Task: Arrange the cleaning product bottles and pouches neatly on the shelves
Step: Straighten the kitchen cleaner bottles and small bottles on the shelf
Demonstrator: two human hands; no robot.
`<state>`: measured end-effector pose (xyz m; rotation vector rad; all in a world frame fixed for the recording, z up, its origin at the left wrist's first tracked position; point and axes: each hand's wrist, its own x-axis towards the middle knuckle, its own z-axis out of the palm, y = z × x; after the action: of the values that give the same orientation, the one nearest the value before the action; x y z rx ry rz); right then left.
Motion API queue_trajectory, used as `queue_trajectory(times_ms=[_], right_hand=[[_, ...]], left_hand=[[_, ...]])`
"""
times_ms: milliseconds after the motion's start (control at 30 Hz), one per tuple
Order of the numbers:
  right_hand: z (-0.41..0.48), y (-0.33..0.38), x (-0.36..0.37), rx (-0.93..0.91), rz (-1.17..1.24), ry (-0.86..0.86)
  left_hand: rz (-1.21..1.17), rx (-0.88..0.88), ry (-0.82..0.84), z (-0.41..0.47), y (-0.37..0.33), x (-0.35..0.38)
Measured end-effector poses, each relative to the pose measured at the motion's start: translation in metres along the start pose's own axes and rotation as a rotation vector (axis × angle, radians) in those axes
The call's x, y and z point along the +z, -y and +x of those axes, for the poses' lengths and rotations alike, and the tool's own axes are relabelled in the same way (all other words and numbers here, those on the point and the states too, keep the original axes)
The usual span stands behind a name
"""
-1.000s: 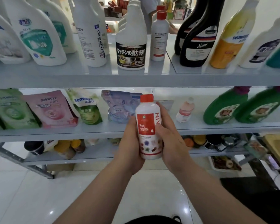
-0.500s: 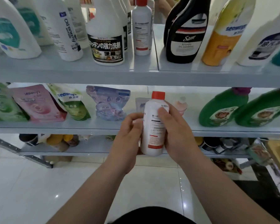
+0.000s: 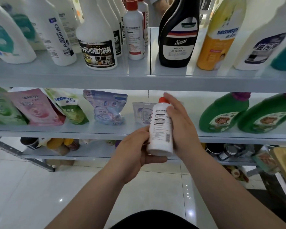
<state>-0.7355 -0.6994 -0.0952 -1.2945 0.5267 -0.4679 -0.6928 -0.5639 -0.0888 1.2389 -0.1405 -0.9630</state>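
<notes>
White bottle with a red cap (image 3: pixel 161 129) is held nearly upright in front of the middle shelf (image 3: pixel 89 131), between both hands and off any surface. The left hand (image 3: pixel 135 152) cups it from below: its fingers curl under the base and its thumb lies against the bottle's lower left side. The right hand (image 3: pixel 180 128) clasps the bottle's right side, thumb over the edge of the printed label and fingers reaching up to the cap (the fingertips there are blurred). Just behind the bottle and above the left thumb, a small pale pouch (image 3: pixel 141 113) stands on the middle shelf. Further to the left of the left hand, on the same shelf, a clear blue pouch (image 3: pixel 107 108), a green-and-white pouch (image 3: pixel 69 108) and a pink pouch (image 3: pixel 36 109) stand side by side. To the right of the right hand a green bottle (image 3: pixel 223 113) leans on that shelf, with another green bottle (image 3: pixel 267 116) just beyond it. Above the hands, on the upper shelf (image 3: pixel 139 81), a second red-capped white bottle (image 3: pixel 134 32) stands a little to the left of the held one, with a white bottle with a black label (image 3: pixel 97 47) to its left and a black bottle (image 3: pixel 177 38) marked "Sam" to its right. A yellow bottle (image 3: pixel 216 42) stands further right again. Below the hands lies a glossy tiled floor (image 3: pixel 40 195).
</notes>
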Motion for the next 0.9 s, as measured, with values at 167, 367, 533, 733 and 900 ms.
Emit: queue_trajectory(times_ms=[167,367,533,733,900], right_hand=[[-0.007,0.002,0.011,0.368,0.518,-0.058],[-0.024,-0.015,0.026,0.318,0.672,-0.093],[-0.036,-0.017,0.033,0.010,0.276,-0.109],[-0.049,-0.010,0.047,0.059,-0.104,-0.028],[-0.066,-0.015,0.071,0.042,0.110,0.053]], left_hand=[[0.041,-0.005,0.003,-0.015,-0.009,-0.008],[-0.032,-0.128,0.093,-0.026,-0.005,-0.021],[-0.090,-0.281,0.263,-0.035,-0.003,-0.034],[0.279,0.107,-0.008,-0.037,0.006,-0.059],[0.354,0.078,0.083,-0.043,0.004,-0.083]])
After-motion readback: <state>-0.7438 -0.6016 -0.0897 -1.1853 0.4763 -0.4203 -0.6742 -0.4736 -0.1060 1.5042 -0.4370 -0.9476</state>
